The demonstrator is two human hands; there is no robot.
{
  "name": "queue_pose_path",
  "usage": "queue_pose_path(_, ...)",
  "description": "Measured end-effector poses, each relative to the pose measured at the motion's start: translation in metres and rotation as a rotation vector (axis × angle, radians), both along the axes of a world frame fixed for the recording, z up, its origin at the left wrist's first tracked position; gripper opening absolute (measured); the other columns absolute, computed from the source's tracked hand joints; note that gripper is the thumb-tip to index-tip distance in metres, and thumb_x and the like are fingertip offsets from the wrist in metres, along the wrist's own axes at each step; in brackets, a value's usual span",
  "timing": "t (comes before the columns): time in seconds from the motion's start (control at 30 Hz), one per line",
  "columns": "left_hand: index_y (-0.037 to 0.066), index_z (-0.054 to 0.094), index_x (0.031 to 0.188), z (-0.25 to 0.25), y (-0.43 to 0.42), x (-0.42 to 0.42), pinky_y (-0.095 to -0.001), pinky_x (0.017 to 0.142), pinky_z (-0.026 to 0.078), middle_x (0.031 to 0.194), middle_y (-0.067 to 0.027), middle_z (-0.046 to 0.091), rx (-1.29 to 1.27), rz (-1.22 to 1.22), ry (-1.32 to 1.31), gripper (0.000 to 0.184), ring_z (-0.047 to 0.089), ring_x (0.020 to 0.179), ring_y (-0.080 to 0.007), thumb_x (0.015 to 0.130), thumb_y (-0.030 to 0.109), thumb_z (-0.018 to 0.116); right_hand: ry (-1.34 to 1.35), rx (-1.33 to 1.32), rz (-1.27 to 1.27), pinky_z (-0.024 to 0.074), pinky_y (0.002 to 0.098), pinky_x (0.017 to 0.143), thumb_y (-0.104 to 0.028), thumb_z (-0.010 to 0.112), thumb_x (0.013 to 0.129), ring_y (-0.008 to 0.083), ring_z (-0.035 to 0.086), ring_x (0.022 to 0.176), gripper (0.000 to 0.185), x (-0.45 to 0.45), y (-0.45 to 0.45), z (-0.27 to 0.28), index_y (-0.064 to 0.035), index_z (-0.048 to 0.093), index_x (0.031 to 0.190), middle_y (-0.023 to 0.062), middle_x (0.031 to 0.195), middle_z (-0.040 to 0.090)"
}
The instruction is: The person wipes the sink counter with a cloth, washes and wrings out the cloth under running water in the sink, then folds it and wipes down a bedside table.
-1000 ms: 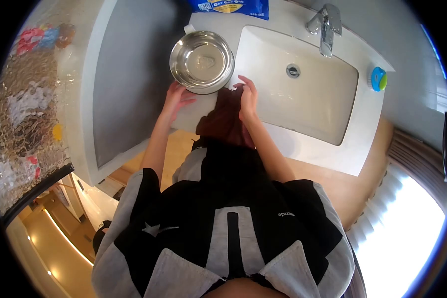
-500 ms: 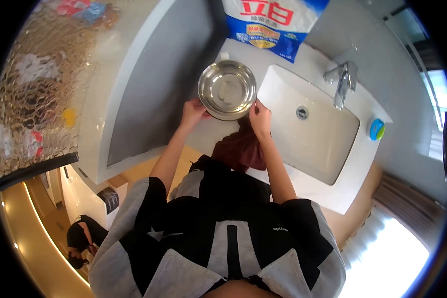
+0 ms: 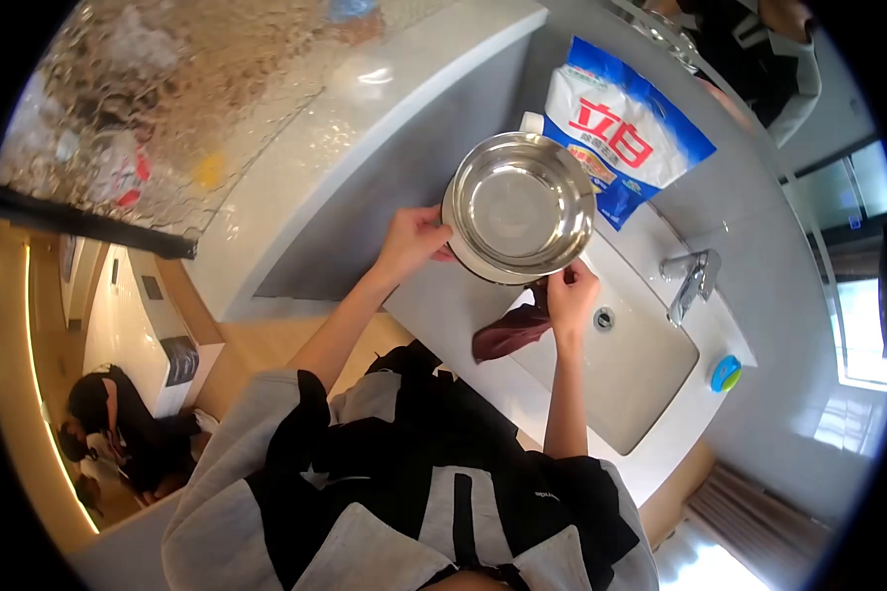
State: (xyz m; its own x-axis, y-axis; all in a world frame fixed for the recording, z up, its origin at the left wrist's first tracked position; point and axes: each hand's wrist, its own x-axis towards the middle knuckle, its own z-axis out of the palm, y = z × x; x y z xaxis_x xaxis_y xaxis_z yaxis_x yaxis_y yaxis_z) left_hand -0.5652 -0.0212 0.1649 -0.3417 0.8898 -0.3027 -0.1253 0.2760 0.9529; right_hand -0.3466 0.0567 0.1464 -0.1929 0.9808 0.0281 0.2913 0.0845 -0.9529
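A shiny metal bowl [image 3: 518,205] is held between both hands above the counter. My left hand [image 3: 414,244] grips its rim at the left side, thumb over the edge. At the lower right of the bowl, my right hand [image 3: 572,294] is closed on the rim. A dark red cloth [image 3: 514,332] lies just below the bowl, beside my right hand and partly over the sink's edge; whether the fingers also touch it cannot be told. Behind the bowl stands a blue and white detergent bag [image 3: 626,128].
The white sink [image 3: 641,369] is at the right, with a chrome faucet [image 3: 693,281] behind it. A blue and green brush [image 3: 725,373] sits on its right rim. Textured glass is at the upper left. Another person [image 3: 133,424] crouches at the lower left.
Both hands have closed on the bowl and it appears raised nearer the camera. The view has turned, showing more of the detergent bag and the other person.
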Motion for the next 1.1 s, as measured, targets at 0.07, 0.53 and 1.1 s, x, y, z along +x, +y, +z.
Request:
queue_pose_path(0.07, -0.003, 0.060, 0.111, 0.026, -0.011, 0.003, -0.0265, 0.063, 0.056, 0.082, -0.0088, 0.066, 0.033, 0.028, 0.010, 0.030, 0.065, 0.067, -0.0145, 0.088, 0.015, 0.060, 0.032, -0.006, 0.038, 0.0445, 0.0240, 0.052, -0.006, 0.054, 0.086, 0.0086, 0.057, 0.053, 0.015, 0.001, -0.001, 0.020, 0.0061, 0.064, 0.088, 0.0066, 0.059, 0.060)
queue_pose_path(0.53, -0.004, 0.065, 0.090, 0.154, -0.095, -0.031, -0.0253, 0.057, 0.055, 0.077, -0.0074, 0.065, 0.054, 0.329, 0.202, 0.021, 0.064, 0.063, -0.0133, 0.087, 0.016, 0.058, 0.297, -0.073, 0.382, 0.0391, 0.0201, 0.047, -0.013, 0.053, 0.091, 0.0044, 0.050, 0.051, 0.022, -0.054, -0.035, 0.151, 0.0046, 0.062, 0.082, 0.0046, 0.059, 0.060)
queue_pose_path(1.1, -0.003, 0.064, 0.084, 0.155, -0.148, -0.106, -0.0253, 0.054, 0.055, 0.073, -0.0069, 0.065, 0.001, 0.411, 0.282, 0.015, 0.064, 0.059, -0.0133, 0.084, 0.011, 0.058, 0.313, -0.115, 0.508, 0.0380, 0.0268, 0.041, -0.017, 0.052, 0.090, 0.0087, 0.045, 0.038, 0.027, -0.137, -0.066, 0.144, 0.0051, 0.059, 0.076, 0.0076, 0.056, 0.060)
